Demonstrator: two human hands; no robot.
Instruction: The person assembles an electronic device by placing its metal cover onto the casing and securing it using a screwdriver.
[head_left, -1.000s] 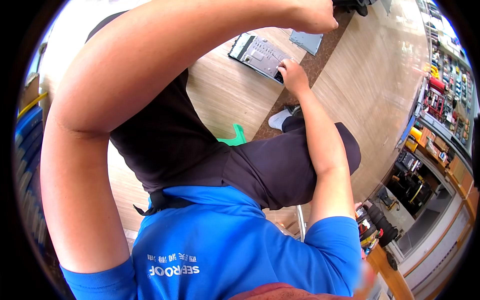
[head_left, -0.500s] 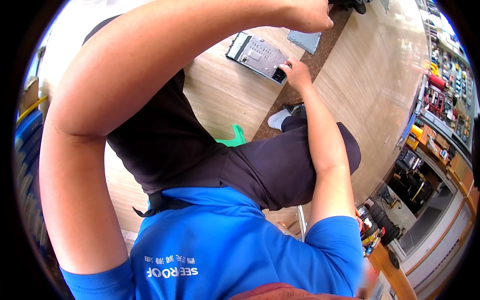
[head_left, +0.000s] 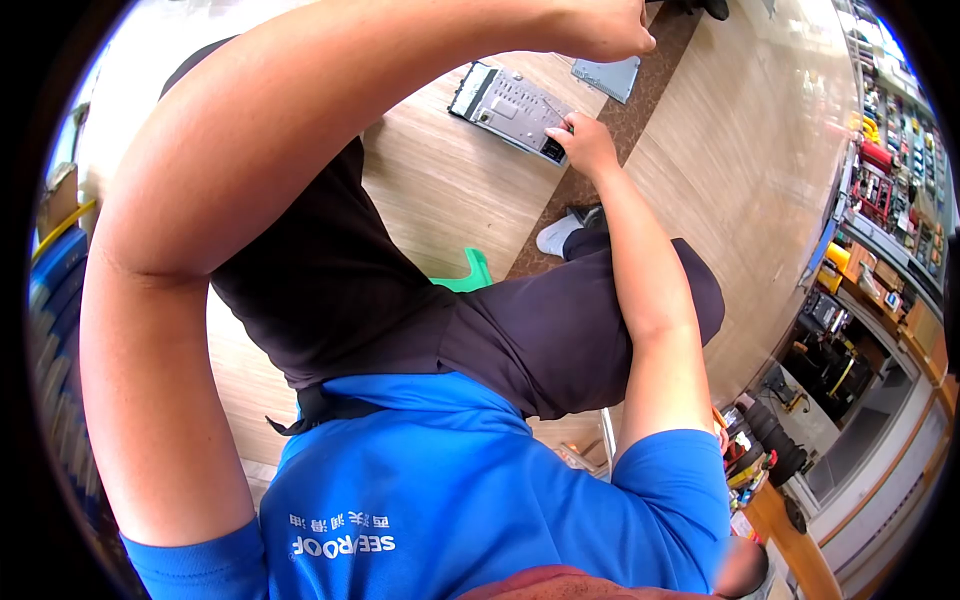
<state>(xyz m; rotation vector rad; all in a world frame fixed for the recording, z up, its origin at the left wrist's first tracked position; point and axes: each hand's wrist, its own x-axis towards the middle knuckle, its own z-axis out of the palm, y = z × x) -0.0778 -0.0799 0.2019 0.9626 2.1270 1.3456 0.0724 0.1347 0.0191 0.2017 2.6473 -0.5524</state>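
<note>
A grey metal electronic unit (head_left: 510,108), boxy and with slots in its top, lies on the wood-look floor. My right hand (head_left: 585,145) is at its near right corner, with thumb and fingers drawn together. A thin, rod-like line shows beside the fingertips, too fine to identify. My left hand (head_left: 605,28) is curled at the top edge, above and to the right of the unit; whatever is in it is hidden. Below that hand lies a flat grey metal plate (head_left: 608,76), partly covered by it.
A green plastic piece (head_left: 470,272) shows between my legs. A dark brown strip (head_left: 640,120) crosses the floor. Shelves with many small goods (head_left: 900,150) stand along the right. Part of another person's head (head_left: 742,568) shows at the lower right. Dark objects lie at the top.
My right hand has shifted slightly left and up along the unit's corner. My left hand has moved a little left. The unit stays in nearly the same place.
</note>
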